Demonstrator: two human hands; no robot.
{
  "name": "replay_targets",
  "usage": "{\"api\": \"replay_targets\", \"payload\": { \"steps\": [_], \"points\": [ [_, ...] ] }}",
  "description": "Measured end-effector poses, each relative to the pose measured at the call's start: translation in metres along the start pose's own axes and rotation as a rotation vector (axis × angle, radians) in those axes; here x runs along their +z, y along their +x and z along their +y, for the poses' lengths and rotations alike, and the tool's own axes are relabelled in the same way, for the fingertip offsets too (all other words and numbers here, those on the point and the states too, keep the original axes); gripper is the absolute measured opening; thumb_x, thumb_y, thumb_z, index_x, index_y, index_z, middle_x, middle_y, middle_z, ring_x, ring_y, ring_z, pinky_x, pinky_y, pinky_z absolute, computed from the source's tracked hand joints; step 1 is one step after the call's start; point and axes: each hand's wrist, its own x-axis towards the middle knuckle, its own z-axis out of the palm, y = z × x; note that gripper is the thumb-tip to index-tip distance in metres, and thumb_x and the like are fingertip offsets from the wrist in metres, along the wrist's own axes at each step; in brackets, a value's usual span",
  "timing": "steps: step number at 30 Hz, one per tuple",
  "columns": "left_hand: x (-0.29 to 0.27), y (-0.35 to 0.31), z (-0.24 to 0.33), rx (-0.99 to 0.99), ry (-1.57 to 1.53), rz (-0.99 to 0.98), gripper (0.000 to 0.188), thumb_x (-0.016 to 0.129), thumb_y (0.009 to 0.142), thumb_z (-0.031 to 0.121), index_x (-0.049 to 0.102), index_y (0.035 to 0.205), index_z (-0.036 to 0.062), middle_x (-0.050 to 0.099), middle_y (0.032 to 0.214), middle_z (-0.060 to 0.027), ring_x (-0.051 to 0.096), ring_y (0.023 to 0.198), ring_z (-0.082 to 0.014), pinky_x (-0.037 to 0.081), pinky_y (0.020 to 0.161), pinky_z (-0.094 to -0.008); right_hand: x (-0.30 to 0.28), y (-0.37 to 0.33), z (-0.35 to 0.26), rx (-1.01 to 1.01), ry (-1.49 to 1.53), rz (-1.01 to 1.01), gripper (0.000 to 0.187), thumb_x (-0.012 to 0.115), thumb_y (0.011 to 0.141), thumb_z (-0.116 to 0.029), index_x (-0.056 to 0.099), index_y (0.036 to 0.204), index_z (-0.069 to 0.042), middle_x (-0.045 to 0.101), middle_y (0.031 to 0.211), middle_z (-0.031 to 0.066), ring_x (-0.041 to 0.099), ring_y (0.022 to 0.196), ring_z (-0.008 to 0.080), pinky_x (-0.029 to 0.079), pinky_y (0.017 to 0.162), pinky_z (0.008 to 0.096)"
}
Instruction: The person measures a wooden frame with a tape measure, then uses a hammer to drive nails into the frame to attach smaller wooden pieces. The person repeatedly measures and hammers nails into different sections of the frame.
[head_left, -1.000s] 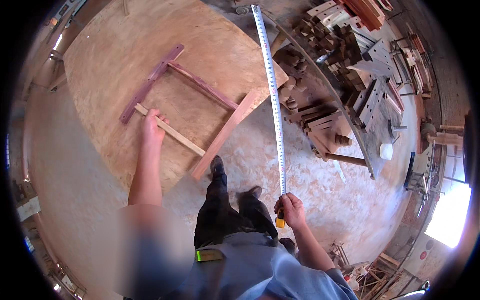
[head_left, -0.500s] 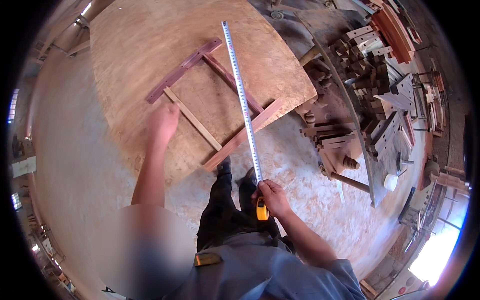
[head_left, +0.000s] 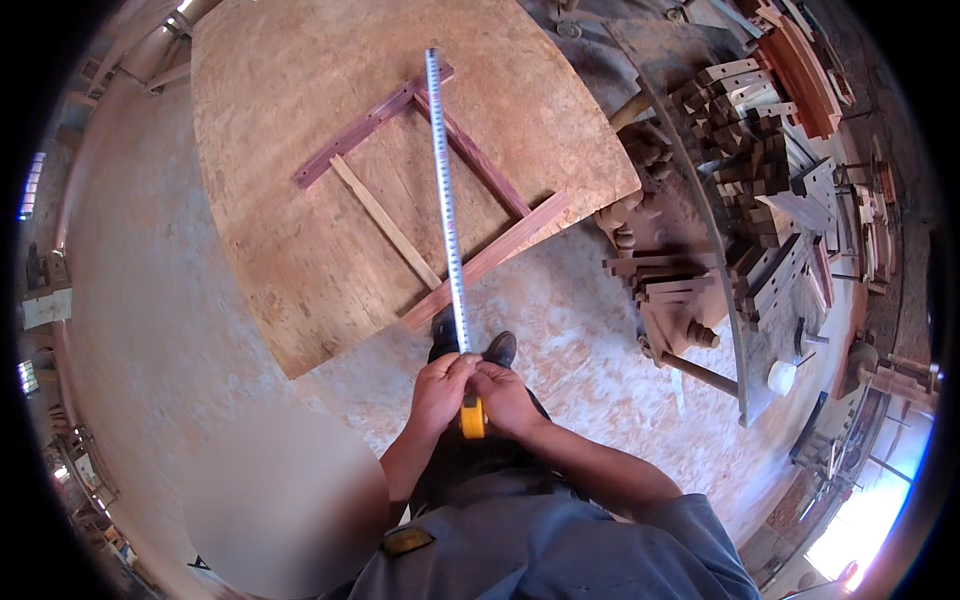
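Both my hands meet in front of my waist at a yellow tape measure (head_left: 472, 418). My right hand (head_left: 506, 400) is closed on it, and my left hand (head_left: 438, 392) pinches beside it where the blade comes out. From there the long white blade (head_left: 447, 200) stretches away over a wooden frame (head_left: 482, 262) and past its far corner. Reddish-brown bars make up most of this frame, with one paler rail (head_left: 385, 222) on its left side. It lies on a large wooden board (head_left: 265, 215).
At the right, a long bench (head_left: 728, 345) carries stacked dark wooden pieces (head_left: 755, 165) and a white container (head_left: 781, 376). Turned wooden parts (head_left: 703, 335) lie below it. My shoes (head_left: 500, 348) stand on the stained floor by the board's near edge. A grey blurred disc covers the lower left.
My left hand has come back from the pale rail to join the right at the tape measure. The right hand and the blade have swung left across the frame.
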Motion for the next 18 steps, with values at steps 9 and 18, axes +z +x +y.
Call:
{"api": "replay_targets", "payload": {
  "steps": [9, 18],
  "points": [
    [-0.049, -0.007, 0.027, -0.172, -0.287, 0.067, 0.019, 0.058, 0.088, 0.014, 0.063, 0.092, -0.0044, 0.066, 0.086, -0.0127, 0.068, 0.073, -0.0196, 0.055, 0.062, -0.0303, -0.012, -0.019, -0.038, 0.039, -0.275, -0.009, 0.044, 0.048, 0.098, -0.034, 0.053, 0.119, 0.004, 0.064, 0.088, 0.0100, 0.061, 0.078, 0.0143, 0.050, 0.073, 0.0286],
    [-0.071, 0.002, 0.028, -0.157, -0.172, 0.159, 0.015, 0.056, 0.085, 0.012, 0.061, 0.083, -0.0009, 0.065, 0.079, -0.0124, 0.061, 0.056, -0.0187, 0.050, 0.052, -0.0291, -0.089, -0.027, -0.034, 0.123, -0.221, 0.180, 0.040, 0.050, 0.097, -0.031, 0.053, 0.120, 0.002, 0.065, 0.094, 0.0099, 0.062, 0.076, 0.0152, 0.052, 0.068, 0.0288]
  ]
}}
